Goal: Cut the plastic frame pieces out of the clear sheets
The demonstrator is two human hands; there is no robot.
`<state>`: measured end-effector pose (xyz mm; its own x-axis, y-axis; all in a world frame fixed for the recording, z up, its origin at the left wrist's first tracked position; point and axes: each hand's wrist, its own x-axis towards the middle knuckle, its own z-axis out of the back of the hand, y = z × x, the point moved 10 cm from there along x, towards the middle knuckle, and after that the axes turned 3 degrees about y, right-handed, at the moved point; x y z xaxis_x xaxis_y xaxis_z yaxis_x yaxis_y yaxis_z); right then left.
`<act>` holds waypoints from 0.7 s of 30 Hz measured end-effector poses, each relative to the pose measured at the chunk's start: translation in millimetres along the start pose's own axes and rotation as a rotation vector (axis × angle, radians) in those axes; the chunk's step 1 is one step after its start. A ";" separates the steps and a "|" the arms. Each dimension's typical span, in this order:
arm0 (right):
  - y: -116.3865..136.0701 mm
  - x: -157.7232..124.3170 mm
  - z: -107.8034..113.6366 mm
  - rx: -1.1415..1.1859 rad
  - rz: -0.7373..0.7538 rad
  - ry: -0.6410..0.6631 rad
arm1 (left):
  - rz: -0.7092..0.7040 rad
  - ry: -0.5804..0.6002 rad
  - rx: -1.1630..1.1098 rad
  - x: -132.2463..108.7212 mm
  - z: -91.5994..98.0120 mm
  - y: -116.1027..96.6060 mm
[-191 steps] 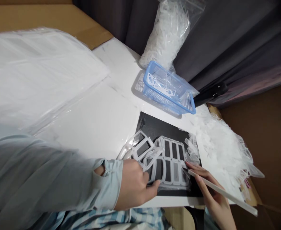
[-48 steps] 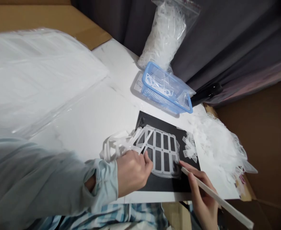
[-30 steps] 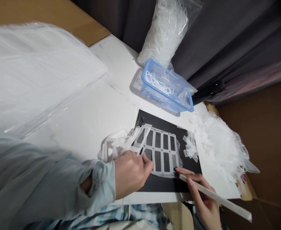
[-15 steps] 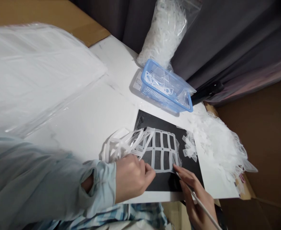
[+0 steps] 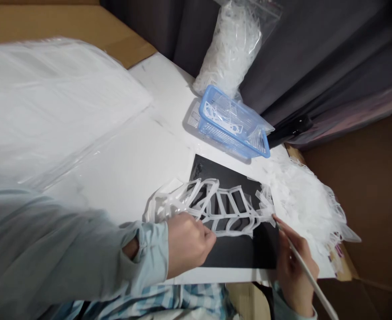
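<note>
A translucent white plastic lattice sheet [image 5: 231, 218] with rectangular openings lies over a black mat [image 5: 239, 255]. My left hand [image 5: 191, 245] is closed in a pinch at the sheet's lower left edge, its fingertips partly hidden. Farther right, my right hand [image 5: 294, 262] grips a thin white-handled, pen-like tool [image 5: 311, 278]. The tool's tip and the right fingertips are at the sheet's right end, which is drawn out to a point there. The sheet's openings are skewed, and its left part lies in loose folds. Small white strips [image 5: 265, 200] are beside the right fingertips.
A pile of white plastic scraps [image 5: 311, 200] covers the table's right end. Behind the mat stands a blue basket [image 5: 229, 133] with white pieces inside, near a full clear bag [image 5: 231, 51]. Large plastic-wrapped sheets [image 5: 55, 102] lie at left, before a cardboard box [image 5: 125, 40].
My right hand has moved right and slightly up with the tool. The lattice's right side has stretched from flat, straight rectangles into a skewed shape. My left hand stays nearly in place.
</note>
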<state>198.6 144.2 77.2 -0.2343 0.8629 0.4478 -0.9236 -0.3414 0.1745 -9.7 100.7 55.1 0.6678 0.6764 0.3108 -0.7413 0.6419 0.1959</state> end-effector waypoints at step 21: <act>-9.8 1.8 -10.7 0.295 -0.035 0.165 | -0.054 0.166 0.080 -3.3 -20.3 -7.4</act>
<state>204.0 153.2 67.0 -0.2726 0.9163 0.2933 -0.8097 -0.3832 0.4445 -5.0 101.1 33.7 0.7040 0.6959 0.1416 -0.7023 0.6528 0.2839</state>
